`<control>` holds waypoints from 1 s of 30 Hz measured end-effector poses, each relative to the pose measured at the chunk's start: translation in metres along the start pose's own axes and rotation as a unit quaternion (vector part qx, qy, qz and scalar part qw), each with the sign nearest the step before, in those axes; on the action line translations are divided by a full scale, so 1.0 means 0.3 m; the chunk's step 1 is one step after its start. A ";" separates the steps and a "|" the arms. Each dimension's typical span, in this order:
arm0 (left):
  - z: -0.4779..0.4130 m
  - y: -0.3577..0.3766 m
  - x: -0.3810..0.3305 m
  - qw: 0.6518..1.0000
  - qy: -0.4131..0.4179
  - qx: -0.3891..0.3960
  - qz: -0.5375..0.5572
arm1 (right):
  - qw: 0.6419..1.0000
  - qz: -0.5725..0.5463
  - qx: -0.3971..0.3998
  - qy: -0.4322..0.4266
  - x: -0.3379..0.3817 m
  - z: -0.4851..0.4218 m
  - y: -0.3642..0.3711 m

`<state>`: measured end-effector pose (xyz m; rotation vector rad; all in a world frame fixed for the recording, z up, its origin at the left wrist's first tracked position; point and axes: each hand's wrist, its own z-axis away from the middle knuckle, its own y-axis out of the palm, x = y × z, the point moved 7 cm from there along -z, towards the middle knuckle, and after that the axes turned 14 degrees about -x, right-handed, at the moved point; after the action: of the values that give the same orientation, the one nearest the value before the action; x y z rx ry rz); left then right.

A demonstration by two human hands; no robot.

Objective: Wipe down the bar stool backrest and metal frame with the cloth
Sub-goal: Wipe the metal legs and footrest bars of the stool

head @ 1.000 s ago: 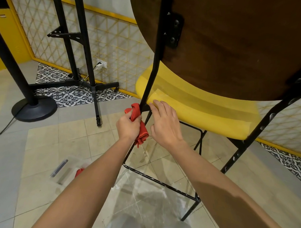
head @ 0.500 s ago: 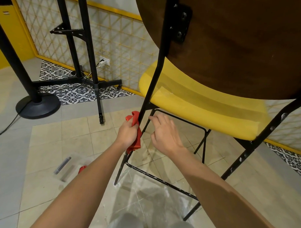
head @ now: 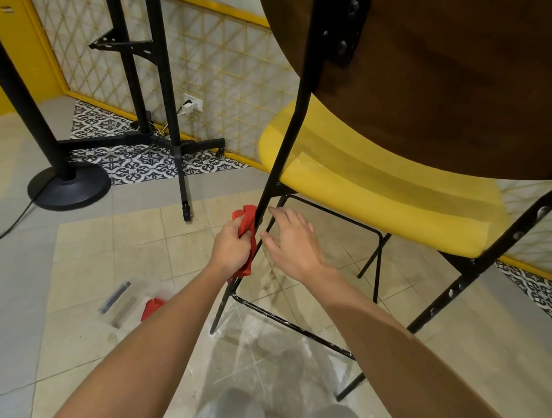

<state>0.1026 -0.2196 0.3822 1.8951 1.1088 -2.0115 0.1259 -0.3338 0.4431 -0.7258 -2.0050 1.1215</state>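
Cloth [head: 245,222] perhaps lower on frame leg [head: 283,146]

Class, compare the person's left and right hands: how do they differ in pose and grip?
The left hand grips the red cloth around the black metal stool leg; the right hand holds nothing. The left hand's fingers are curled; the right hand's are relaxed. Both flank that leg.

Left hand [head: 231,249], gripping crumpled red cloth [head: 244,220]: moved down the thin black metal stool leg [head: 290,121], below the seat junction; right hand [head: 294,244]: off the curved yellow plastic seat [head: 378,193], now open beside the leg.
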 end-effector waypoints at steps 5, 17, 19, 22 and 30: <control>-0.002 -0.021 -0.035 0.997 -0.002 -0.027 0.065 | 1.000 -0.004 0.002 0.009 -0.001 -0.005 0.018; -0.001 -0.013 -0.006 0.999 0.034 -0.025 0.016 | 1.000 -0.013 0.012 0.018 -0.005 -0.001 0.038; 0.003 -0.024 -0.034 0.996 0.045 -0.055 0.045 | 1.000 -0.011 0.010 0.016 -0.010 -0.004 0.038; 0.009 -0.024 -0.054 0.992 0.037 -0.089 0.086 | 1.000 -0.014 0.011 0.023 -0.017 -0.005 0.038; 0.019 0.013 0.065 0.996 0.009 -0.089 0.024 | 0.998 -0.024 0.032 0.043 -0.052 0.018 0.088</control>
<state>0.0967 -0.2189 0.3623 1.8354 1.1931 -1.8082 0.1341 -0.3358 0.4132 -0.6779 -1.8958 1.1021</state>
